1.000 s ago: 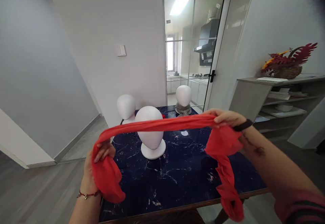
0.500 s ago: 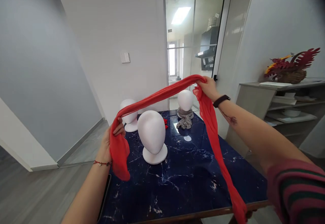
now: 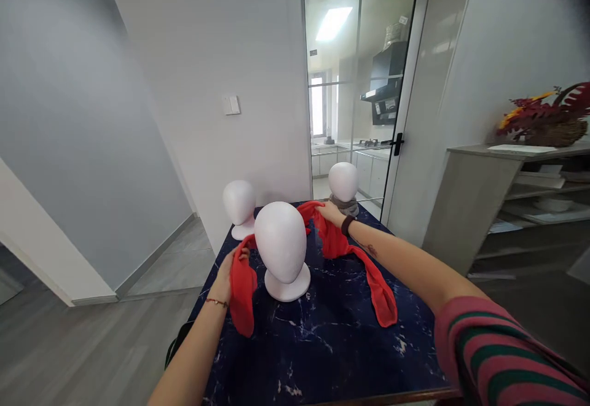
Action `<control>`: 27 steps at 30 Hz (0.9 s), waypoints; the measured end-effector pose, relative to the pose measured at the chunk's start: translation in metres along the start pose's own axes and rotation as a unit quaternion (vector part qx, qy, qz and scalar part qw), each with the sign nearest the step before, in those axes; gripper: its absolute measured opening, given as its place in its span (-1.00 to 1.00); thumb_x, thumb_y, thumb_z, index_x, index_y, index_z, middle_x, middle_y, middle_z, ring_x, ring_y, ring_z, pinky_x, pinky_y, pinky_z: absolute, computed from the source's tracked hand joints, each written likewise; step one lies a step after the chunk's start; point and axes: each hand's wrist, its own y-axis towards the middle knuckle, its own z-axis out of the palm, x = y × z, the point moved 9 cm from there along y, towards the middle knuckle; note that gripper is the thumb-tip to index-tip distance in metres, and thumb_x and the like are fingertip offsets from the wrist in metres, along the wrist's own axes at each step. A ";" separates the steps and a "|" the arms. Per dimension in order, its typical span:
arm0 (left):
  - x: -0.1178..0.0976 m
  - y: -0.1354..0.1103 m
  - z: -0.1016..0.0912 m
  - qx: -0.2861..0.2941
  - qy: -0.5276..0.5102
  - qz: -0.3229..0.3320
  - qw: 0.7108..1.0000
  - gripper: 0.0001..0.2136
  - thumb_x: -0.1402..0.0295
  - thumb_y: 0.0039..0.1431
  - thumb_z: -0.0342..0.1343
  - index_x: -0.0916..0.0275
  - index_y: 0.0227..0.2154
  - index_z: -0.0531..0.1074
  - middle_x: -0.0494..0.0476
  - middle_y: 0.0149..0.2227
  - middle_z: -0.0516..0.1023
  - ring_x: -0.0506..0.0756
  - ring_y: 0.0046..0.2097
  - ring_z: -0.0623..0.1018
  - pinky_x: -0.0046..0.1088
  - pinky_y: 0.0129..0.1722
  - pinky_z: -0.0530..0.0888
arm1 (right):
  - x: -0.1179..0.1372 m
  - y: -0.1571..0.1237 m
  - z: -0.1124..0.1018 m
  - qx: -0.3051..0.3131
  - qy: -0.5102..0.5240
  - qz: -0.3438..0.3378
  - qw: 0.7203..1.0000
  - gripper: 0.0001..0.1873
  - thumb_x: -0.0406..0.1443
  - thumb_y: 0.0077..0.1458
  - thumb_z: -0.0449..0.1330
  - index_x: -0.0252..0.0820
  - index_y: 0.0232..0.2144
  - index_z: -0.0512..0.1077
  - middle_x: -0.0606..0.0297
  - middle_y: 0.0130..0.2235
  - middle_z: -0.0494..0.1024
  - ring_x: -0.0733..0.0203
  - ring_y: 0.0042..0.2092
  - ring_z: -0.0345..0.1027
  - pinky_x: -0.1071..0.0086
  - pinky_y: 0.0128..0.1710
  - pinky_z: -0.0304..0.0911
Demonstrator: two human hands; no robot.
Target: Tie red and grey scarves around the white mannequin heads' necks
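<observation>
A long red scarf (image 3: pixel 378 295) passes behind the nearest white mannequin head (image 3: pixel 280 243), which stands upright on its round base. My left hand (image 3: pixel 229 271) grips the scarf to the left of that head, and a short end hangs below the fingers. On the head's right, farther back, my right hand (image 3: pixel 329 212) is closed on the scarf. From there the longer end drapes down onto the dark blue marbled table (image 3: pixel 332 357). The stretch of scarf directly behind the head is hidden.
A second white mannequin head (image 3: pixel 239 203) stands behind on the left. At the back right, another mannequin head (image 3: pixel 343 182) wears a grey scarf (image 3: pixel 346 206). Beyond the table is a glass door (image 3: pixel 354 99); shelves (image 3: pixel 502 209) stand on the right.
Both hands have lowered the scarf from above and in front of the nearest head to behind it. My right hand moved left and down, and the long end now rests on the table.
</observation>
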 end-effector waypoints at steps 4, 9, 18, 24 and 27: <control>0.036 -0.003 -0.036 -0.018 -0.007 -0.045 0.999 -0.81 0.57 0.15 -0.21 0.40 -0.33 0.31 0.00 -0.56 0.28 -0.15 -0.62 0.33 -0.73 -0.63 0.36 | -0.055 -0.043 0.004 -0.041 0.123 0.062 0.990 -0.73 -0.20 -0.01 0.01 -0.30 -0.43 0.40 0.16 -0.43 0.52 0.18 -0.37 0.38 0.39 -0.39 0.27; 0.069 -0.008 -0.052 -0.011 0.014 -0.074 0.997 -0.84 0.55 0.05 -0.12 0.39 -0.37 0.35 0.10 -0.51 0.40 -0.06 -0.53 0.45 -0.58 -0.47 0.47 | -0.106 -0.117 0.002 -0.076 0.231 0.104 0.964 -0.63 -0.06 -0.02 -0.02 -0.19 -0.31 0.37 0.19 -0.29 0.54 0.15 -0.27 0.42 0.31 -0.28 0.34; 0.114 -0.031 -0.079 -0.066 0.163 -0.143 0.974 -0.80 0.42 0.06 -0.07 0.38 -0.29 0.39 0.24 -0.51 0.54 0.12 -0.48 0.55 -0.39 -0.45 0.50 | -0.105 -0.220 0.057 0.056 0.209 0.085 0.972 -0.53 0.00 -0.01 0.14 -0.24 -0.20 0.38 0.19 -0.21 0.52 0.04 -0.14 0.38 0.14 -0.07 0.25; 0.141 -0.031 -0.068 -0.049 0.111 -0.122 0.985 -0.84 0.50 0.08 -0.02 0.40 -0.29 0.40 0.18 -0.45 0.58 0.04 -0.49 0.55 -0.49 -0.45 0.50 | -0.057 -0.242 0.081 0.127 0.129 0.010 0.983 -0.47 -0.03 -0.01 0.16 -0.21 -0.05 0.30 0.15 -0.07 0.47 0.01 -0.02 0.32 0.17 0.01 0.18; 0.154 -0.019 -0.068 -0.059 0.091 -0.107 0.988 -0.86 0.56 0.07 -0.01 0.42 -0.31 0.41 0.16 -0.49 0.57 0.03 -0.50 0.56 -0.50 -0.42 0.52 | -0.040 -0.253 0.091 0.159 0.105 -0.013 0.982 -0.44 -0.09 0.03 0.15 -0.22 0.03 0.23 0.13 -0.07 0.47 0.02 -0.03 0.33 0.20 -0.02 0.20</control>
